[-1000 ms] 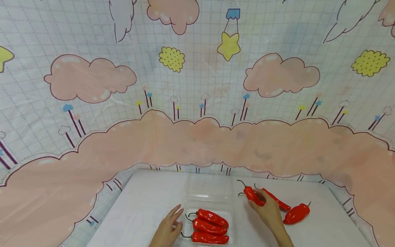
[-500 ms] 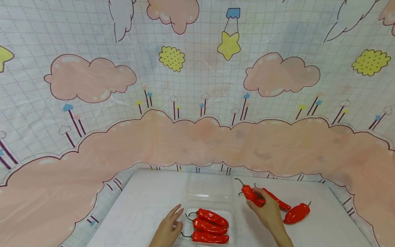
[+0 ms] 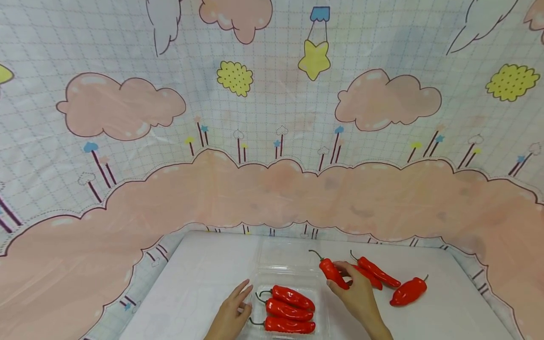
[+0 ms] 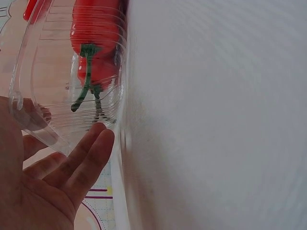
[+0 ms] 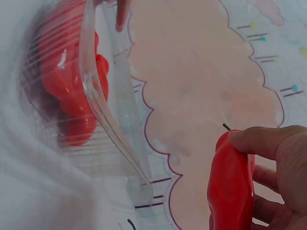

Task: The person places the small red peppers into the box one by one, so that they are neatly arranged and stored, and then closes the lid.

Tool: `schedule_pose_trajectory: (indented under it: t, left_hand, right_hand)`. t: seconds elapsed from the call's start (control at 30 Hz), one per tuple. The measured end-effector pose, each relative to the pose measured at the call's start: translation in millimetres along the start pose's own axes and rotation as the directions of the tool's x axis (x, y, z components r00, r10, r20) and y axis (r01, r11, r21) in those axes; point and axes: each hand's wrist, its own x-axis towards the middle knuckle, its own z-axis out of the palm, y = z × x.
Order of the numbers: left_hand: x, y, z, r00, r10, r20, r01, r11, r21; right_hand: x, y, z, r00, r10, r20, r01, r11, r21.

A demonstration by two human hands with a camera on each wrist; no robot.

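Note:
My right hand [image 3: 359, 295] grips a red pepper [image 3: 330, 272] with a green stem, raised between the container and the loose peppers. In the right wrist view the thumb presses on the held pepper [image 5: 231, 184] near its stem end, with the fingers behind. My left hand [image 3: 231, 314] rests by the left side of a clear plastic container [image 3: 324, 302], its fingers extended. In the left wrist view the fingertips [image 4: 103, 139] touch or nearly touch the container's wall. Three red peppers [image 3: 290, 311] lie side by side inside, stems to the left.
The container's clear lid [image 3: 289, 252] lies folded back, away from me. Right of my right hand lie a red pepper [image 3: 370, 277], a slim one [image 3: 379, 271] beside it and a wider one [image 3: 409, 291] farther right. A patterned cloth [image 3: 272, 193] hangs behind the white table [image 3: 187, 278].
My right hand has moved left toward the container with the pepper, uncovering another pepper on the table. The left hand has stayed in place.

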Motion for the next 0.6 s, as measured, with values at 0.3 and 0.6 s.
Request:
schedule_pose_trajectory:
  t: [0.3, 0.6]
  left_hand:
    - [0.1, 0.0, 0.1, 1.0, 0.001, -0.001, -0.001, 1.0, 0.008]
    - [-0.1, -1.0, 1.0, 1.0, 0.018, -0.014, -0.018, 1.0, 0.015]
  right_hand:
    - [-2.4, -9.0, 11.4, 0.999, -0.009, 0.032, 0.009, 1.0, -0.002]
    - [-1.9, -15.0, 18.7, 0.997, -0.057, 0.054, 0.056, 0.998, 0.026]
